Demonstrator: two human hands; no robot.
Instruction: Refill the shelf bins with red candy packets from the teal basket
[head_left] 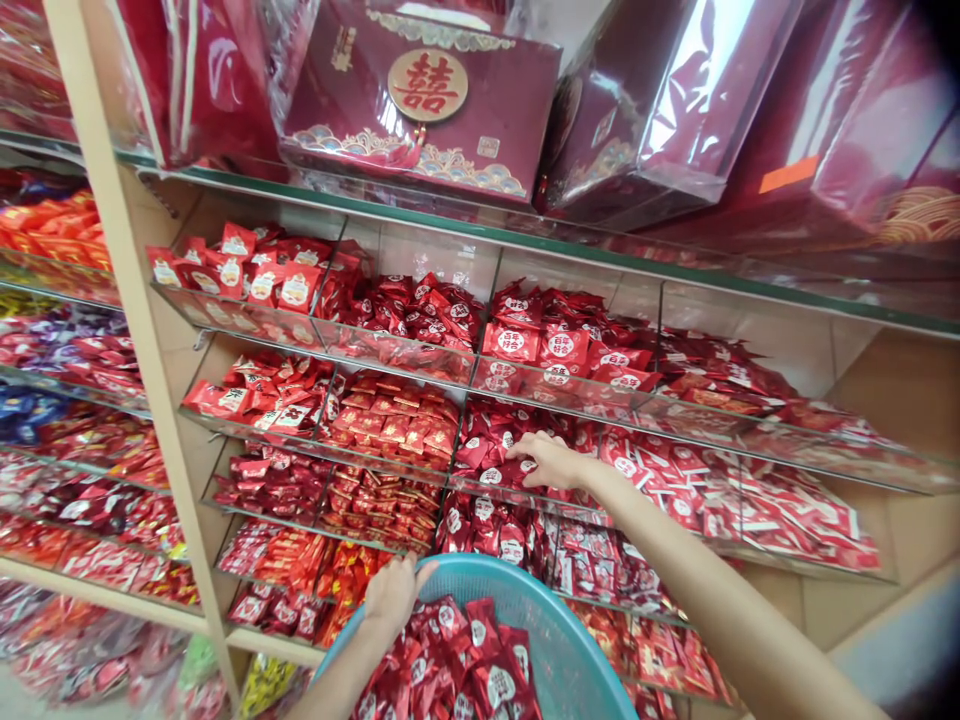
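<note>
A tall shelving unit (150, 330) is filling the view ahead of both hands, its clear acrylic bins (570, 385) stepping down in tiers and packed with red-wrapped sweets. Above the hands, on the glass top shelf, large red gift boxes (420, 95) are sitting in clear film.

Below and nearest the person, a teal plastic basket (577, 660) is tilting toward the shelves, already loaded with dark red packets (457, 660) printed with white discs. The left hand (391, 592) is gripping the basket's far rim, fingers curled over the edge and thumb out to the right, so the basket is lying directly under and behind that hand.

The right hand (549, 460) is reaching forward and up from the basket, forearm running diagonally from the lower right. It is resting palm down in a middle bin, straight above the basket, on a heap of matching red packets with white discs (487, 450). These are lying under its fingertips and just to the left of them, jumbled, with no common long axis. Its fingers are lying loosely together and bent onto the packets; whether they are pinching one I cannot tell. The right hand is the nearer of the two to that bin.
</note>
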